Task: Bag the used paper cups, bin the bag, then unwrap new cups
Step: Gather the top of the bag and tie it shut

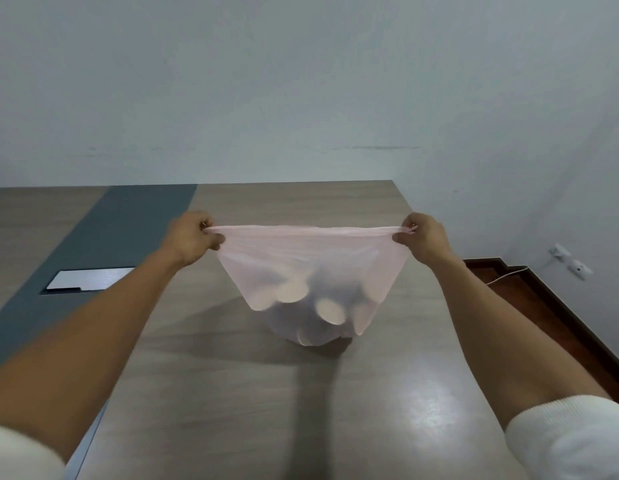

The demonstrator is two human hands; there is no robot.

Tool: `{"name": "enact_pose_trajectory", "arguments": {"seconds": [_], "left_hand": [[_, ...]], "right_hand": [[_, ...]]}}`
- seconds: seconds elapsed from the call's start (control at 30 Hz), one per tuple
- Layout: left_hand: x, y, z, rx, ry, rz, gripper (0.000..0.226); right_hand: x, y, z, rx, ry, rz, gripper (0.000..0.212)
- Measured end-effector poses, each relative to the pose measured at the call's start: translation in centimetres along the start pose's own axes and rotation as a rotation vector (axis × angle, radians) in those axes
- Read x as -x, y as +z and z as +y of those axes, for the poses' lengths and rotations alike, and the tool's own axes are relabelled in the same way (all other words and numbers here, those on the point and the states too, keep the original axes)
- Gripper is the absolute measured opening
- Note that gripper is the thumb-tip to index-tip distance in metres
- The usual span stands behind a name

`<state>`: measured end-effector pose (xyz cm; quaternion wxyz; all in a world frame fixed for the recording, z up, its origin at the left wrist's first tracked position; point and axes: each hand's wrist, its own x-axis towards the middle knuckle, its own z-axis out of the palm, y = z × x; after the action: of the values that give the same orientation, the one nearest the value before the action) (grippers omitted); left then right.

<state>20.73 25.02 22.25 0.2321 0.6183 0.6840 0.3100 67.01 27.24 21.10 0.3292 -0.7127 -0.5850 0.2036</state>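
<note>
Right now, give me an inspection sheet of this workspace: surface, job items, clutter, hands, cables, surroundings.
Surface: wood-grain table with a dark grey strip on its left side; a silver hatch plate is set into the strip.
Job's things: translucent pink bag, mouth pulled taut, bottom resting on the table; paper cups show through it. New cups: nothing seen. Bin: nothing seen.
Clutter: nothing seen.
Hands: left hand and right hand each pinch one end of the bag's rim.
Cables: white cable runs to wall sockets at right.
Surroundings: plain pale wall; dark wood floor at right.
</note>
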Motion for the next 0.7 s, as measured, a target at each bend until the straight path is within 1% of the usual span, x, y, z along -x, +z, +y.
{"name": "enact_pose_trajectory", "arguments": {"seconds": [0.07,0.13,0.23,0.3,0.43,0.57,0.7], "left_hand": [[-0.1,-0.1,0.1,0.115,-0.015,0.047,0.012],[-0.2,-0.8,-0.1,0.222,-0.007,0.024,0.008],[-0.4,-1.7,0.1,0.308,0.058,-0.05,0.018],[-0.2,-1.9,0.7,0.35,0.09,-0.093,0.023],[0.4,-2.2,0.9,0.433,0.064,-0.136,0.025],[1.1,-1.7,0.6,0.581,-0.055,-0.162,0.026],[1.6,-0.7,0.5,0.654,-0.116,-0.182,0.022]], "right_hand": [[-0.3,-0.7,0.5,-0.113,0.031,-0.015,0.019],[-0.4,-2.2,0.6,-0.225,0.065,-0.104,0.024],[-0.5,-4.1,0.2,-0.358,0.123,-0.194,0.031],[-0.7,-4.6,0.0,-0.428,0.151,-0.186,0.029],[-0.9,-4.9,0.0,-0.396,0.195,-0.09,0.023],[-0.8,-4.2,0.9,-0.319,0.225,-0.1,0.023],[-0.3,-2.8,1.7,-0.237,0.266,-0.067,0.013]]}}
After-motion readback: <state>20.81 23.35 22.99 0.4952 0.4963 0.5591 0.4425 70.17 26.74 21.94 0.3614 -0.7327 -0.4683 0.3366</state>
